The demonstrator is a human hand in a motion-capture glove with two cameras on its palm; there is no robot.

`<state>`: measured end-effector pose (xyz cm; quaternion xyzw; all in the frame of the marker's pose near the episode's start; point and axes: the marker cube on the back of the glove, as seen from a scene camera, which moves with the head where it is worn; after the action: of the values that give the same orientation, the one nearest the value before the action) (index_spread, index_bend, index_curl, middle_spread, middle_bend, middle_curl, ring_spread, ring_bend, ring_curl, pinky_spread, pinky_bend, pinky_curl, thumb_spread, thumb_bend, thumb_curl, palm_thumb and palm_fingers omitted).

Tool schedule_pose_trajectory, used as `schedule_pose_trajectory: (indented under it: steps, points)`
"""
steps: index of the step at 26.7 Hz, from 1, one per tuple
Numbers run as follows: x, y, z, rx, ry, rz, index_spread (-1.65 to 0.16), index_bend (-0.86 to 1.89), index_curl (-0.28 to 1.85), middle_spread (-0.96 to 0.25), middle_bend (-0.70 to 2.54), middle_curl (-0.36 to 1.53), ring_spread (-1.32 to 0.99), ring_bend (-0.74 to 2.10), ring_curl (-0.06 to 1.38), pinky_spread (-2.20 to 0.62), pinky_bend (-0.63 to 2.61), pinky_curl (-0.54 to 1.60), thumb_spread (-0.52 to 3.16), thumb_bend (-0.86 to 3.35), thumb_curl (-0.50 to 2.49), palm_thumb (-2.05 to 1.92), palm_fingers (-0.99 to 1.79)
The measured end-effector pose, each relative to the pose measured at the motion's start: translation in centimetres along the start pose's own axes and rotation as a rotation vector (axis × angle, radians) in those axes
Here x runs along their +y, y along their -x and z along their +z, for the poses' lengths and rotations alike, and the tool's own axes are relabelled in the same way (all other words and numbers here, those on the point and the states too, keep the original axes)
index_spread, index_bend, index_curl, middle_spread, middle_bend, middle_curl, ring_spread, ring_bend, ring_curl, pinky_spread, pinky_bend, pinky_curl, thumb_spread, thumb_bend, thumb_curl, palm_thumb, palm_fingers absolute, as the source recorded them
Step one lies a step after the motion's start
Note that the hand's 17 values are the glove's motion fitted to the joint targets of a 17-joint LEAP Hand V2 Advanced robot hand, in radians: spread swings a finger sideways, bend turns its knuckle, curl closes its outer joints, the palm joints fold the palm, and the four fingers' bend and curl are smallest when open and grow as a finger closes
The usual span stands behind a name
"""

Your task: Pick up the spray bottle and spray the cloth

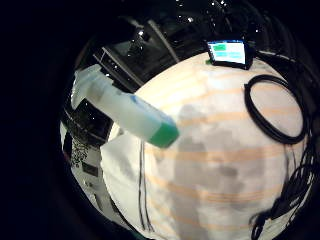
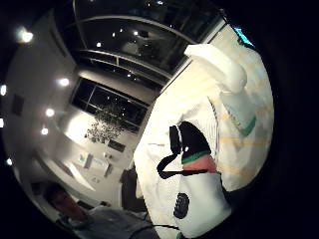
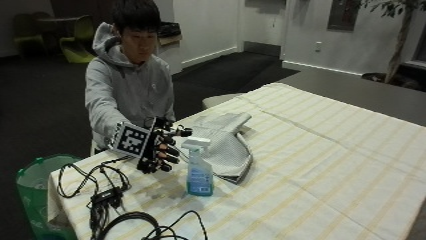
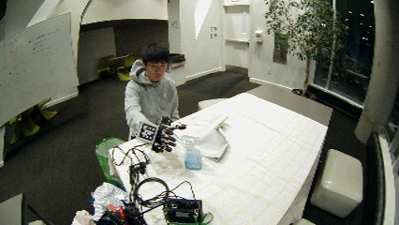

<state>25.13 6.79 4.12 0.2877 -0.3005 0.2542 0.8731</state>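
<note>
Spray bottle [image 3: 199, 170] upright beside cloth [image 3: 228, 145]

Pale blue spray bottle [image 3: 199, 172], grey cloth [image 3: 228, 145], cream yellow-striped tablecloth [image 3: 319, 165], black-gloved right hand [image 3: 160, 146]

No readable text showing anywhere. Label on translucent blue plastic spray bottle [image 3: 199, 172] showing no legible lettering. Small lit green-and-blue screen [image 1: 229, 52] lying on striped cream tablecloth [image 3: 319, 150], characters too blurred to read. Whiteboard [image 4: 34, 61] markings too faint.
</note>
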Motion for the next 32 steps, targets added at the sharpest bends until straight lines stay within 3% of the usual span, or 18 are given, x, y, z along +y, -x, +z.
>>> schedule_pose_trajectory:
  steps: [12, 32]
  points:
    - [-3.2, -2.2, 2.4, -0.053, 0.103, 0.15, -0.32, 0.08, 0.12, -0.07, 0.36, 0.39, -0.02, 0.48, 0.31, 0.23, 0.53, 0.37, 0.95, -0.03, 0.43, 0.77, 0.18]
    - [-6.0, -2.5, 6.4, -0.299, 0.131, 0.186, -0.29, 0.07, 0.12, -0.09, 0.37, 0.39, -0.04, 0.57, 0.33, 0.2, 0.52, 0.35, 0.94, -0.03, 0.42, 0.77, 0.32]
